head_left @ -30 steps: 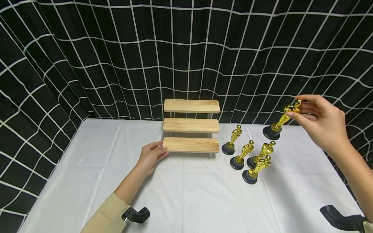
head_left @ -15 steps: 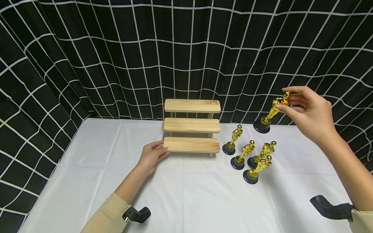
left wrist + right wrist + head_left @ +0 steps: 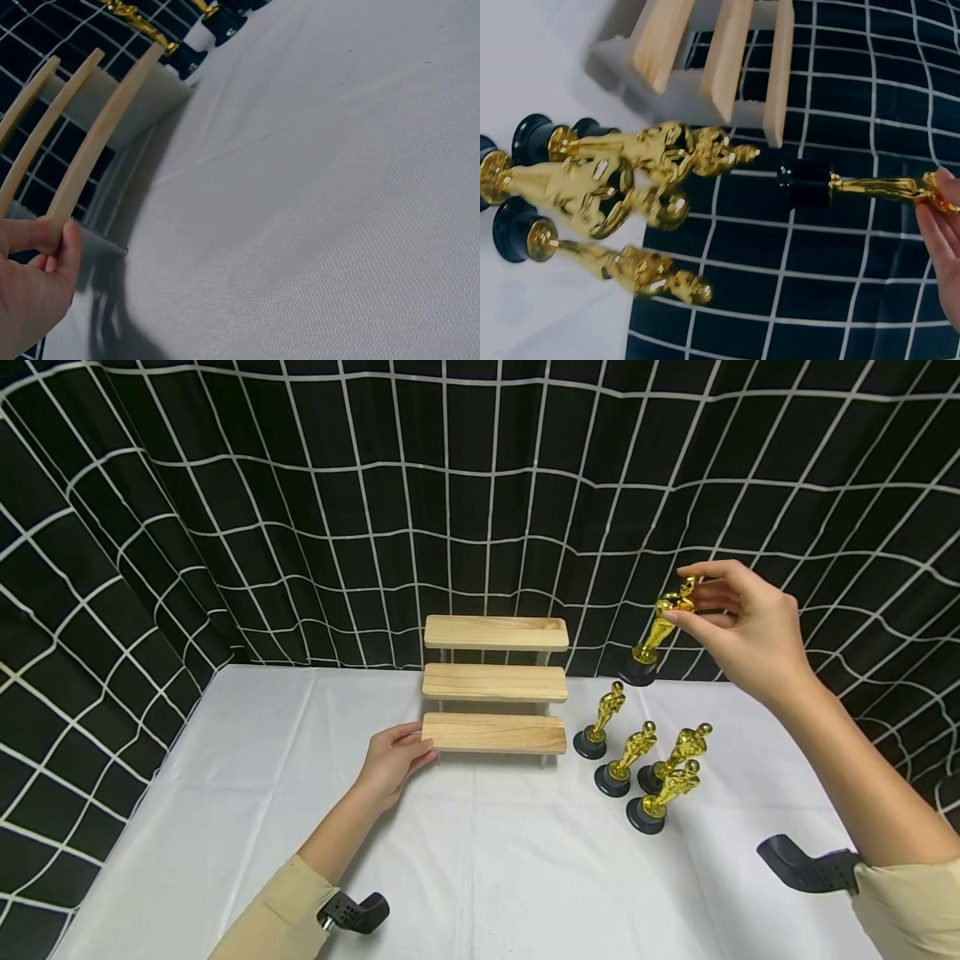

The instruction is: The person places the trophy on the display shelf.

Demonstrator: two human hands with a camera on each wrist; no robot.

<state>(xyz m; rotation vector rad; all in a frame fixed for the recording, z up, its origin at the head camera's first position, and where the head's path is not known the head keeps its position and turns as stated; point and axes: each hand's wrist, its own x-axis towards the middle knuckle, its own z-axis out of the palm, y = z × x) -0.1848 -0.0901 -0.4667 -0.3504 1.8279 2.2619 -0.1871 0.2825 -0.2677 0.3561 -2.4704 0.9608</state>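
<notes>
A three-tier wooden display stand (image 3: 495, 683) stands near the back of the table, its shelves bare. At the left end of its lowest shelf my left hand (image 3: 392, 766) pinches the board between thumb and fingers; the left wrist view shows this grip on the shelf's end (image 3: 60, 206). My right hand (image 3: 750, 622) holds a gold trophy statuette (image 3: 660, 625) by its upper body, in the air right of the stand. The statuette's black base (image 3: 808, 185) hangs free in the right wrist view.
Several more gold statuettes (image 3: 636, 745) on black bases stand upright, close together, right of the stand. A white cloth (image 3: 480, 852) covers the table. Behind it hangs a black curtain (image 3: 360, 510) with a white grid.
My right hand has carried the statuette leftward and somewhat upward, closer to the stand. The left hand keeps its place on the lowest shelf, and the standing statuettes have not moved.
</notes>
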